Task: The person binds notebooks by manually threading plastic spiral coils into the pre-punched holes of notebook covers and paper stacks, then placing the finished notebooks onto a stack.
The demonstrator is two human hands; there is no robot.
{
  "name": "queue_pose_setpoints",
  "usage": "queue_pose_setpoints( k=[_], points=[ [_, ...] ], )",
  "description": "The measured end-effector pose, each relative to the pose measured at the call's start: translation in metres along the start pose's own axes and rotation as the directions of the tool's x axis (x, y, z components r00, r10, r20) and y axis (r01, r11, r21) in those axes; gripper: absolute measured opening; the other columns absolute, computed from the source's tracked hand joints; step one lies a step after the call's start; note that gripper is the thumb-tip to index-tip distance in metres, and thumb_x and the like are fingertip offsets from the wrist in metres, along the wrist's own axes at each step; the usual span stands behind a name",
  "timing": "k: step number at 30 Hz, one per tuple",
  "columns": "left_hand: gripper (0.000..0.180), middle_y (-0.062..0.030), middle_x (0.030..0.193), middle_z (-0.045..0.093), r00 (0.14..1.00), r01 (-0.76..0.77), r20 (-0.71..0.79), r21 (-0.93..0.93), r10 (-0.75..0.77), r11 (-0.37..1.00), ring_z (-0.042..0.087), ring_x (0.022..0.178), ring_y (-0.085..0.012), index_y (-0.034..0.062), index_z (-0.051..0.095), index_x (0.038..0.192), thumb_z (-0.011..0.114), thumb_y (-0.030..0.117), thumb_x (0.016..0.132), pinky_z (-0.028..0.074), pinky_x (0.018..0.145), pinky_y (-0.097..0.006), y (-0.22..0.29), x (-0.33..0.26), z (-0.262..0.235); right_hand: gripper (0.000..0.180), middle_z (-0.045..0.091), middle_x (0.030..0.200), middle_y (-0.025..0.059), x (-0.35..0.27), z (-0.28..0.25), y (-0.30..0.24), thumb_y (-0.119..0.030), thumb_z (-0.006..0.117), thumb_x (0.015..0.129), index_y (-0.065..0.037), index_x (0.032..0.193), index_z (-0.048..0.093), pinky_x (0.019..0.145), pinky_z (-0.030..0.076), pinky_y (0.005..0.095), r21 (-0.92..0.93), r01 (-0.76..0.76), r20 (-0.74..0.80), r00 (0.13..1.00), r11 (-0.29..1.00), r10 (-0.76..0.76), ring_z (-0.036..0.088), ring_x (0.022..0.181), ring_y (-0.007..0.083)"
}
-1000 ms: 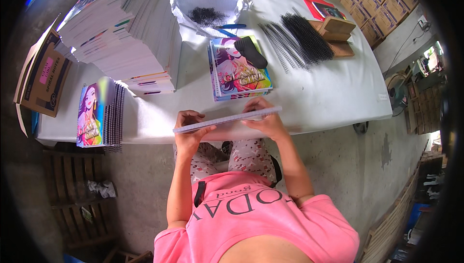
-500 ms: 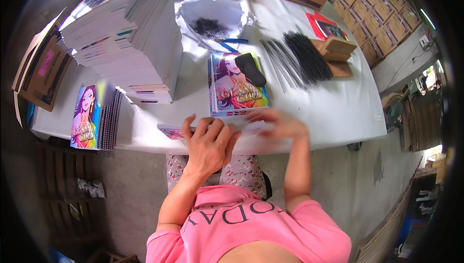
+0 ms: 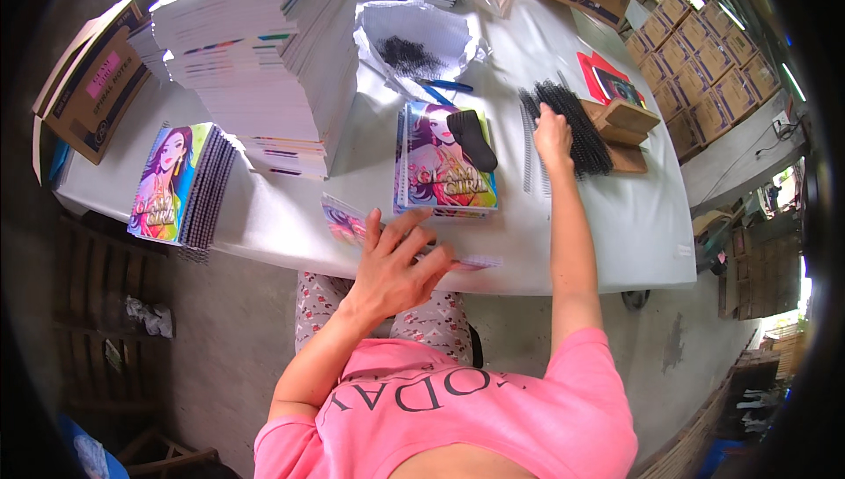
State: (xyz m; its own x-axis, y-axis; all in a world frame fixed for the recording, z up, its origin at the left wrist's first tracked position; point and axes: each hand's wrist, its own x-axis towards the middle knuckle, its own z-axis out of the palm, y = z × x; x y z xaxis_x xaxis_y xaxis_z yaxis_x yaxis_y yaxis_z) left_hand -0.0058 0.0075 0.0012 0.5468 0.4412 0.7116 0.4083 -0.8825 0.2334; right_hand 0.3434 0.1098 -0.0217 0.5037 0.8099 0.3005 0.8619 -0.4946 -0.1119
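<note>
Near the table's front edge, my left hand curls over a colourful notebook and holds it; the hand covers most of it. My right hand reaches out to the bundle of black spiral coils, its fingers closed on a coil there; the fingertips are partly lost among the coils. Between the hands and the far side lies a short pile of illustrated notebooks. A dark, rounded object lies on the top cover, and blue-handled pliers rest just beyond.
A tall stack of unbound books stands on the left, with bound notebooks in front and an open carton beside it. A white lined basin contains black scraps. Wooden blocks stand right of the coils.
My right hand has left the notebook at the table edge and moved right and away to the black coils. My left hand stays on the notebook. The view has shifted slightly.
</note>
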Motion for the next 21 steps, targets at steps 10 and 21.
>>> queue_pose_setpoints(
  k=[10,21],
  points=[
    [0.032,-0.0011,0.086,0.048,0.999,0.01,-0.045,0.045,-0.008,0.999,0.045,0.117,-0.0246,0.026,0.062,0.108,0.065,0.026,0.077,0.002,0.109,-0.051,0.004,-0.005,0.012,0.046,0.059,0.107,0.0211,-0.02,-0.083,0.03,0.001,0.046,0.075,-0.011,0.118,0.054,0.084,0.045,0.0415,0.241,0.132,-0.139,0.985,0.961,-0.1,0.058,0.099,0.0343],
    [0.052,-0.0116,0.117,0.049,0.972,0.12,-0.207,0.048,-0.108,0.992,0.024,0.132,-0.037,0.0098,0.05,0.084,0.068,0.056,0.067,-0.007,0.105,-0.058,0.02,-0.007,0.032,0.016,0.063,0.089,0.0057,-0.218,-0.128,-0.012,-0.008,0.063,0.082,-0.005,0.098,0.068,0.073,0.045,0.0237,0.88,0.05,0.138,0.924,0.472,-0.355,0.058,0.08,0.0131]
  ],
)
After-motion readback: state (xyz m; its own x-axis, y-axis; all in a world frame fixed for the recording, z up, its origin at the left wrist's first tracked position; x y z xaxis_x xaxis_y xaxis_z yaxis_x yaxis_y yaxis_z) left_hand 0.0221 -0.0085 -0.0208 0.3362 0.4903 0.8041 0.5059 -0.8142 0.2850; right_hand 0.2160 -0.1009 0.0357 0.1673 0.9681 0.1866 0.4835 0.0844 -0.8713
